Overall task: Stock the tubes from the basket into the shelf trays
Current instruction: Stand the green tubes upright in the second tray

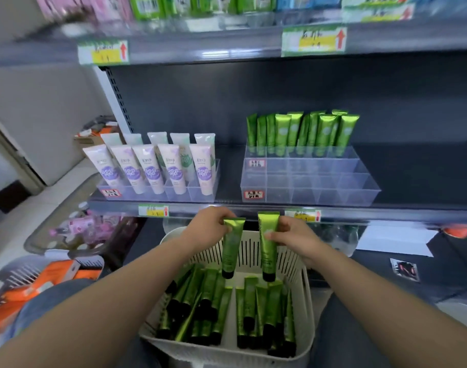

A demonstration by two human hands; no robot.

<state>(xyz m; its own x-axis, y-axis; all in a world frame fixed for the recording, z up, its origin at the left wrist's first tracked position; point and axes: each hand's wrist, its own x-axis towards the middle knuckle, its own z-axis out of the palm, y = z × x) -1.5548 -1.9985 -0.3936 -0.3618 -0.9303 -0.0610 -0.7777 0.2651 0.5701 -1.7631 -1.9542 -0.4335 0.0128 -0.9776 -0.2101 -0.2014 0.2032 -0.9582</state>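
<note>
- Left hand (211, 224): fingertips pinch the crimped end of one green tube (232, 248), which hangs cap down over the basket (291, 261).
- Right hand (293, 239): thumb and fingers clamp a second green tube (267, 245) near its top, just beside the first.
- Clear tray (280, 196): on the shelf above; back row holds standing tubes (301, 134), front compartments bare.
- Hazard: top-end grips let the tubes swing, so a cap may catch a divider and slip loose.
- Hazard: a reaching hand may knock over the leaning back row.
- Hazard: misfiling into the neighbouring tray of pale tubes (152, 168).
</note>
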